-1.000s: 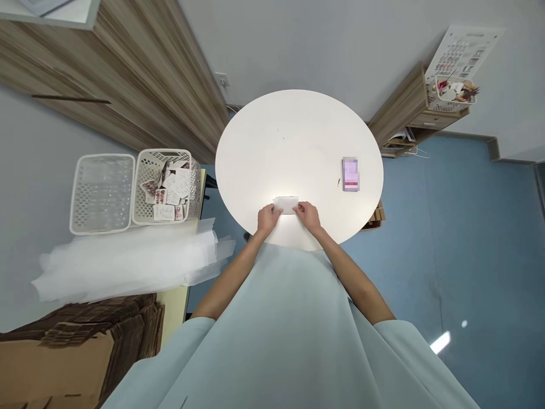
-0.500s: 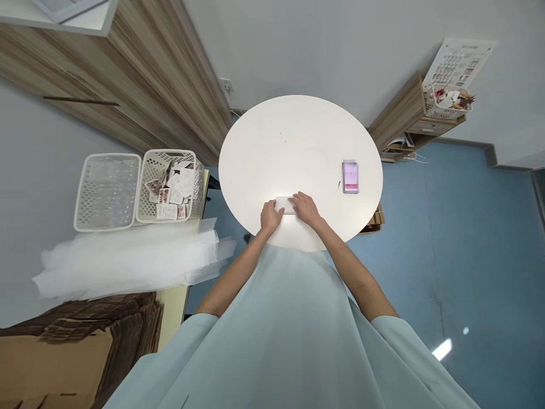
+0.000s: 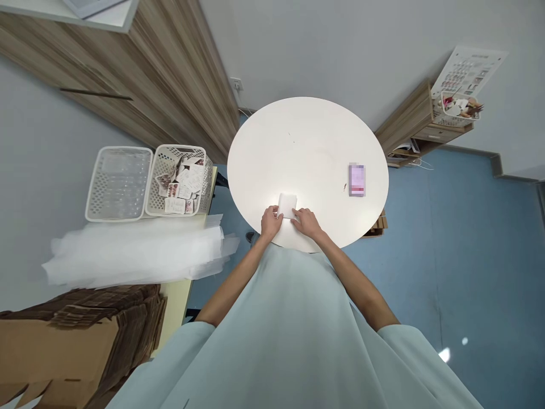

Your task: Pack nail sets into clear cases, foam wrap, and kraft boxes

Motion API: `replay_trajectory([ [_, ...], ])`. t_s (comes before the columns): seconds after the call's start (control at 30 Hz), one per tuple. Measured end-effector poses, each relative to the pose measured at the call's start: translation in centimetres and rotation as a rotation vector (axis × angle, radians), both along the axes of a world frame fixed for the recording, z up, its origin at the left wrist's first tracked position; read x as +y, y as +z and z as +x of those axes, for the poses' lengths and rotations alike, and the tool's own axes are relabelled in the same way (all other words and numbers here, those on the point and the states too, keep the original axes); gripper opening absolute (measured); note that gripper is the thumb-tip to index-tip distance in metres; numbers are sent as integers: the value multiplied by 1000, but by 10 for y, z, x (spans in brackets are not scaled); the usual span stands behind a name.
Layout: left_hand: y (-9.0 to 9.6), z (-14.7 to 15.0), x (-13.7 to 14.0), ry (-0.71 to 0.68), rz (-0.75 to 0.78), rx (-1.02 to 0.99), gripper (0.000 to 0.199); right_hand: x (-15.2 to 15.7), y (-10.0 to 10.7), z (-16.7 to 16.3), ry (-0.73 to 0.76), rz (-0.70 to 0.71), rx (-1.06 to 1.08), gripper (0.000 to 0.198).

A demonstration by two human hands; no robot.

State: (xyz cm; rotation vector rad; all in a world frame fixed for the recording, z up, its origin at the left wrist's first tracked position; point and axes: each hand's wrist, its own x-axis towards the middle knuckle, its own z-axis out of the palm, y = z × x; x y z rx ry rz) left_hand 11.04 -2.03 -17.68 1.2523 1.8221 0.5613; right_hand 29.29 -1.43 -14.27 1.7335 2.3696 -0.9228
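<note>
At the far left, flattened cartons (image 3: 63,346) lie stacked in the lower corner. Above them a heap of clear film (image 3: 131,253) spreads across a yellow side bench (image 3: 176,295). On that bench's far end stand two white perforated baskets side by side: the left basket (image 3: 119,183) looks to hold only clear stuff, the right basket (image 3: 179,180) holds small printed cards. Behind them a wood-grain cabinet (image 3: 170,85) runs along the grey wall.

In the middle stands the round white bench (image 3: 306,142), its top mostly bare and bright under a light patch near the near edge. At that near edge lies a small white pad (image 3: 287,204), folded or stacked, flat on the surface. The left hand (image 3: 271,221) rests at the pad's left side, its fingers curled against the pad's edge. The right hand (image 3: 305,221) lies at the pad's near right corner, fingers spread flat and touching it. Whether either hand truly pinches the pad cannot be told.

Toward the right edge of the bench lies a phone (image 3: 356,180), face up, well apart from the hands, with a tiny dark speck just left of it.

Farther right, on the blue floor (image 3: 468,255), a wooden shelf (image 3: 419,122) stands against the wall with a wire basket (image 3: 457,108) of oddments on top and a printed sheet (image 3: 472,68) on the wall above.
</note>
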Motion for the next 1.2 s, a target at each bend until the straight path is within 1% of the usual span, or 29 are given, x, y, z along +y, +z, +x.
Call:
replay_trajectory([
  [0.1, 1, -20, -6, 28, 9, 50, 33, 1, 2, -19, 60, -15, 21, 42],
  [0.23, 0, -52, -17, 117, 25, 118, 34, 5, 5, -60, 181, -28, 25, 34],
  [0.33, 0, -74, -24, 174, 9, 147, 37, 8, 6, -90, 249, -28, 20, 33],
  [0.4, 0, -84, -27, 192, 2, 155, 38, 8, 6, -102, 270, -33, 20, 35],
  [0.5, 2, -90, -30, 189, -16, 144, 42, 8, 5, -109, 273, -40, 15, 41],
  [0.63, 6, -86, -31, 168, -27, 165, 50, 5, 6, -106, 265, -50, 11, 50],
  [0.8, 14, -86, -30, 156, -31, 166, 50, 1, 13, -104, 225, -38, 37, 52],
  [0.9, 23, -95, -32, 158, 8, 131, 48, -4, 19, -106, 183, 7, 52, 51],
  [1.0, 39, -113, -43, 152, 77, 45, 42, -10, 26, -111, 151, 62, 55, 47],
  [1.1, 61, -139, -67, 166, 146, -51, 38, -18, 35, -124, 127, 116, 81, 42],
  [1.2, 86, -173, -105, 207, 204, -123, 37, -31, 48, -150, 133, 145, 114, 39],
])
